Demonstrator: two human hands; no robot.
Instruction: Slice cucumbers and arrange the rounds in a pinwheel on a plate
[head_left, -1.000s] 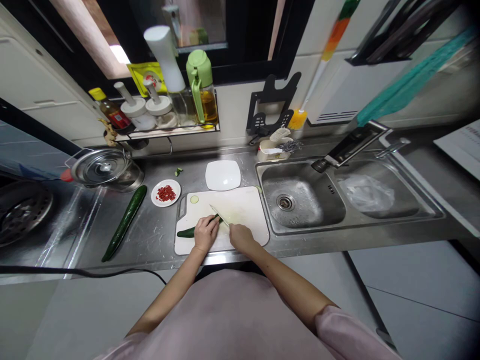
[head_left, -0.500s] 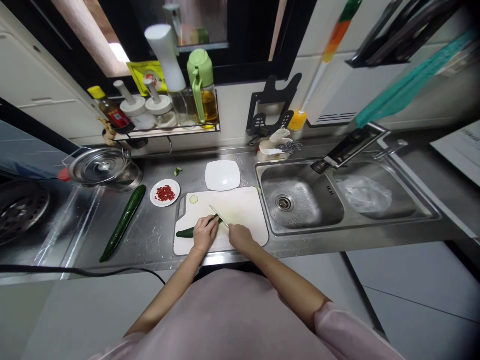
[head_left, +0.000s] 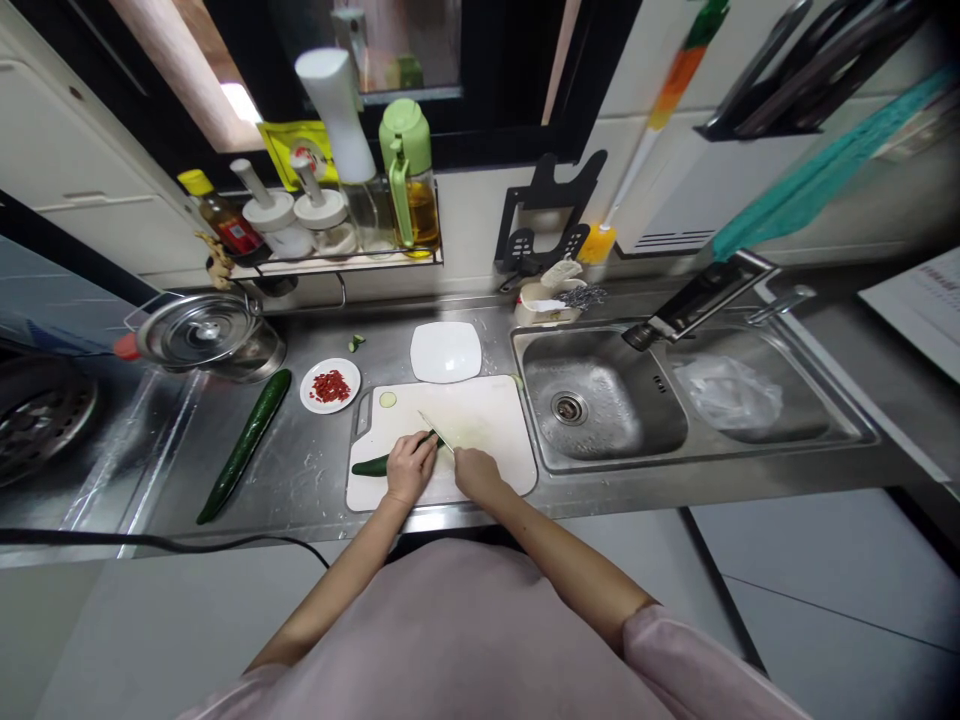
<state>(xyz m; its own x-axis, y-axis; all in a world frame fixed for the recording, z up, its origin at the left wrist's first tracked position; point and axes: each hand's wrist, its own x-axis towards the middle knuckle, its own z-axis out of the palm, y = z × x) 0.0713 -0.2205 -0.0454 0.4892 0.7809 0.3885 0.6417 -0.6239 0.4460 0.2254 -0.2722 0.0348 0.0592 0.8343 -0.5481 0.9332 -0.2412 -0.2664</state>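
Note:
On the white cutting board (head_left: 487, 410) lies a dark green cucumber (head_left: 370, 467). My left hand (head_left: 411, 465) is closed over its middle, pressing it to the board. A kitchen knife (head_left: 432, 424) is gripped in my right hand (head_left: 478, 474), its blade slanting up and left across the cucumber's right end. My left fingertips are close beside the blade. A round pale cucumber slice (head_left: 388, 400) rests near the board's upper left corner. How far the blade has sunk into the cucumber I cannot tell.
Behind the board is a white square plate (head_left: 445, 352). To its left are a small plate of chopped red pieces (head_left: 330, 386), a second whole cucumber (head_left: 245, 446) and a lidded steel pot (head_left: 210, 335). A double sink (head_left: 607, 462) adjoins the board's right side.
My right hand and the knife have shifted very slightly left. My left hand stays on the cucumber in about the same place.

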